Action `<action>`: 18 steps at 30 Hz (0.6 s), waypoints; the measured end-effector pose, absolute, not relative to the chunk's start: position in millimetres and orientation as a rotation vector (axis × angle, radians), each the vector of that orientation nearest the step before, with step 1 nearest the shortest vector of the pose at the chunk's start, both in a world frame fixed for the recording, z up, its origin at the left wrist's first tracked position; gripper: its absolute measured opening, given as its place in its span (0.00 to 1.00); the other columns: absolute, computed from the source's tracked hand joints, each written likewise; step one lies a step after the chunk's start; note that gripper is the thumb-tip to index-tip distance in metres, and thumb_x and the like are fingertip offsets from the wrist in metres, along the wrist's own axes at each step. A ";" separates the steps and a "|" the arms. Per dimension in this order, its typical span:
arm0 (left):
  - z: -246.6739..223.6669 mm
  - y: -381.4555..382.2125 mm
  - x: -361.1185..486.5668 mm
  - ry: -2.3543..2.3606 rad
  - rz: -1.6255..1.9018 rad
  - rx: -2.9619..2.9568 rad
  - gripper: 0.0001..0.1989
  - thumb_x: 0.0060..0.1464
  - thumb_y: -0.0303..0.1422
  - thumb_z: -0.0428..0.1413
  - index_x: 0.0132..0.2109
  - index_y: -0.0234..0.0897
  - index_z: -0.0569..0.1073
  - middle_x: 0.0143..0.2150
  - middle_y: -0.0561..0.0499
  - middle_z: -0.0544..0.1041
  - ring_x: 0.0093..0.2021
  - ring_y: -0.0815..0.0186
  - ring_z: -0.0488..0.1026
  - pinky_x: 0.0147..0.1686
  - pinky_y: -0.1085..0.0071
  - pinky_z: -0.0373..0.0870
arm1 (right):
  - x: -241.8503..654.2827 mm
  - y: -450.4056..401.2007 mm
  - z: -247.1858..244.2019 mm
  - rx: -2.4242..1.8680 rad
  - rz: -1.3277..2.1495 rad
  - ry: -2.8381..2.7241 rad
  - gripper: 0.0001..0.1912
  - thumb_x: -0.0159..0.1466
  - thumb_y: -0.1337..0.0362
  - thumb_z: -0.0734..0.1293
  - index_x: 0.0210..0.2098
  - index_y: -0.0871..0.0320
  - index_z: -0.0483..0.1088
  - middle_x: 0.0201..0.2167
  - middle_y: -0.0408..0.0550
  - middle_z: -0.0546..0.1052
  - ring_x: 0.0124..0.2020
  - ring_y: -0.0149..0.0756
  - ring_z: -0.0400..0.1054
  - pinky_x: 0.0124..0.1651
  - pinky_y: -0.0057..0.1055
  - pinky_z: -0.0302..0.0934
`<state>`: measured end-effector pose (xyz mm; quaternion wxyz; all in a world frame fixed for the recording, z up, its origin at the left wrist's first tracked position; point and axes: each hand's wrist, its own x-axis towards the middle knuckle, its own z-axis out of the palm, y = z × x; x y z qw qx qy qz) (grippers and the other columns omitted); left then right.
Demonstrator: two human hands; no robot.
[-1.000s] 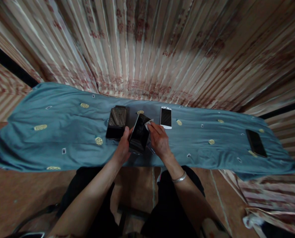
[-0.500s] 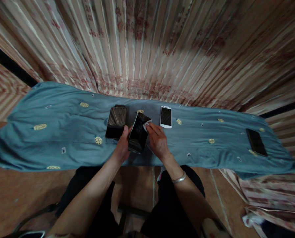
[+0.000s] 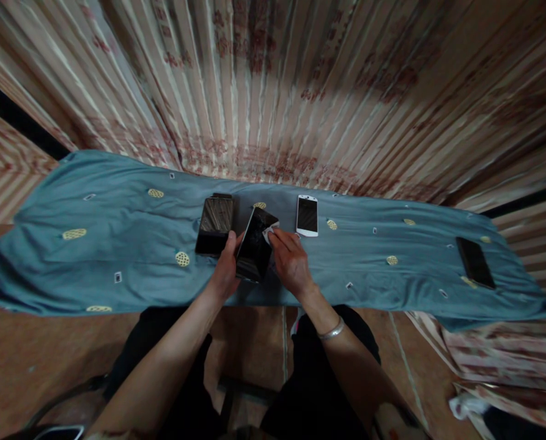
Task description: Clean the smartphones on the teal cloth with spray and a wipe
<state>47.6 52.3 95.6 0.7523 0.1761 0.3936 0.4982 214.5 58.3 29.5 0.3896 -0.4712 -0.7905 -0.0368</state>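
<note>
My left hand grips a dark-screened smartphone by its left edge, tilted above the cloth. At the phone's upper right edge, my right hand pinches a small whitish wipe or piece of tissue against the glass. Most of that wipe is hidden by my fingers. Just left of the held phone lies another black phone, with a dark thing partly showing from under its far end. A white-framed phone rests face up beyond my right hand.
A blue cloth with yellow pineapple prints covers the long narrow table. One more black phone lies near its right end. Pleated, flower-patterned curtains hang right behind the table. My knees are below the front edge.
The held phone and both hands have shifted very slightly, a little to the left. The wipe stays at the phone's upper right edge, and the other phones have not moved.
</note>
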 end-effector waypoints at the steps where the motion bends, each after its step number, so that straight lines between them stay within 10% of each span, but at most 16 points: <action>1: 95.0 52.6 47.1 0.862 1.091 0.391 0.30 0.76 0.46 0.41 0.68 0.33 0.75 0.46 0.42 0.87 0.46 0.54 0.85 0.48 0.60 0.81 | 213.8 57.9 29.1 -1.196 -0.092 -2.015 0.22 0.75 0.71 0.58 0.62 0.59 0.77 0.58 0.59 0.81 0.58 0.46 0.75 0.63 0.46 0.72; 18: 92.0 48.7 50.5 0.772 1.044 0.401 0.31 0.76 0.45 0.38 0.70 0.34 0.73 0.46 0.40 0.87 0.44 0.54 0.85 0.46 0.59 0.81 | 223.9 63.1 31.6 -1.226 -0.111 -1.951 0.22 0.75 0.71 0.57 0.61 0.60 0.77 0.58 0.61 0.81 0.57 0.48 0.75 0.63 0.49 0.72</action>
